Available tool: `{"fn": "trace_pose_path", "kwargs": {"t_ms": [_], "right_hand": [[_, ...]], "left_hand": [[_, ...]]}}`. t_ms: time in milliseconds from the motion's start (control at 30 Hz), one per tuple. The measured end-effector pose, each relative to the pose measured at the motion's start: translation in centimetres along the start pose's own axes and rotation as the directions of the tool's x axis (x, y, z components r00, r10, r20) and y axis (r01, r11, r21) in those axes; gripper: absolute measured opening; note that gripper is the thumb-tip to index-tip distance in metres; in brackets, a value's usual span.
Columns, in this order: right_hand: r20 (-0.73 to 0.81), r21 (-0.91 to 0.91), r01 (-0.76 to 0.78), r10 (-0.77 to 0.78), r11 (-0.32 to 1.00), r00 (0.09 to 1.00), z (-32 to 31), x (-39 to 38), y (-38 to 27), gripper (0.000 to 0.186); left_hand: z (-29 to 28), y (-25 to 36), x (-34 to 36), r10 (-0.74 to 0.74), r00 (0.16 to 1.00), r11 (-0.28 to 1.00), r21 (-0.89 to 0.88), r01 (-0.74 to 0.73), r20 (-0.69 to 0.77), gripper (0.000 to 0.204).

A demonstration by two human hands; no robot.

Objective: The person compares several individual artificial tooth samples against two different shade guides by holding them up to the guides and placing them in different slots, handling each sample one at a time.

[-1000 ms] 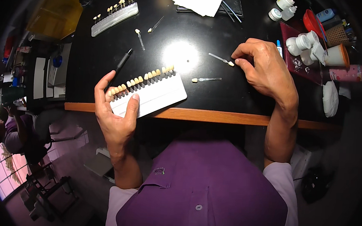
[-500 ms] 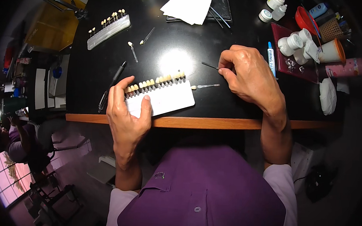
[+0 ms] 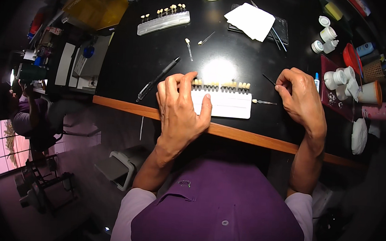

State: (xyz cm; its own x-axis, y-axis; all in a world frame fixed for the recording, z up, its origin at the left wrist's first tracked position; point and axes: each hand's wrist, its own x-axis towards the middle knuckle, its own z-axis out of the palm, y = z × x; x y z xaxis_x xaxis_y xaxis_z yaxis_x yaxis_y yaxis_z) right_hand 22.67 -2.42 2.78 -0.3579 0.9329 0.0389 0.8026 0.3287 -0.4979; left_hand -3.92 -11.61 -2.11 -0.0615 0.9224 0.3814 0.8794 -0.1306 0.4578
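My left hand (image 3: pixel 180 104) grips the left end of a white dental shade guide (image 3: pixel 225 105), thumb on its front face and fingers over the far side. A row of tooth-coloured tabs stands along its far edge; those at the left end are hidden by my fingers. My right hand (image 3: pixel 303 99) is closed in a pinch on a thin dark stick (image 3: pixel 269 79), raised over the black table. Between the guide and that hand lies a loose shade tab (image 3: pixel 264 102) with a clear stem. Two more tabs, one pale-tipped (image 3: pixel 189 50) and another (image 3: pixel 206 38), lie farther off.
A black pen (image 3: pixel 158 79) lies left of my left hand. Beyond stand a second shade guide (image 3: pixel 164 24) and white paper sheets (image 3: pixel 250 21) with brushes. At right, a dark red tray (image 3: pixel 326 69) carries white jars. The table's wooden edge (image 3: pixel 245 134) runs in front of me.
The view has turned and shifted, so the table's things appear farther right. Both hands keep their grips, the left on the shade guide and the right on the thin dark stick.
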Motion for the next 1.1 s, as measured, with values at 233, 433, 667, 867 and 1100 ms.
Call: {"fn": "trace_pose_path", "kwargs": {"t_ms": [233,433,667,867,1100], "right_hand": [[0.003,0.083,-0.04,0.04,0.996,0.999,-0.4,0.1,0.1,0.012],[-0.019,0.071,-0.008,0.009,0.997,1.0,-0.7,0.1,1.4,0.02],[-0.001,0.031,-0.038,0.038,0.999,0.999,-0.6,0.3,1.6,0.019],[-0.007,0.082,-0.062,0.063,0.995,0.998,-0.5,0.6,2.1,0.013],[0.015,0.104,-0.093,0.092,0.99,0.996,-0.6,0.8,2.3,0.01]], "left_hand": [[-1.2,-1.3,0.2,0.001,0.999,1.0,-0.005,-0.001,-0.047,0.046],[-5.5,-7.5,6.4,-0.084,0.964,0.994,-0.089,0.063,-0.251,0.025],[-6.8,-19.6,18.5,-0.381,0.924,0.924,-0.024,0.381,0.012,0.07],[-2.4,-23.1,20.7,-0.501,0.864,0.865,-0.009,0.502,0.053,0.098],[-2.0,-24.6,20.9,-0.484,0.873,0.87,-0.075,0.488,0.063,0.082]]}}
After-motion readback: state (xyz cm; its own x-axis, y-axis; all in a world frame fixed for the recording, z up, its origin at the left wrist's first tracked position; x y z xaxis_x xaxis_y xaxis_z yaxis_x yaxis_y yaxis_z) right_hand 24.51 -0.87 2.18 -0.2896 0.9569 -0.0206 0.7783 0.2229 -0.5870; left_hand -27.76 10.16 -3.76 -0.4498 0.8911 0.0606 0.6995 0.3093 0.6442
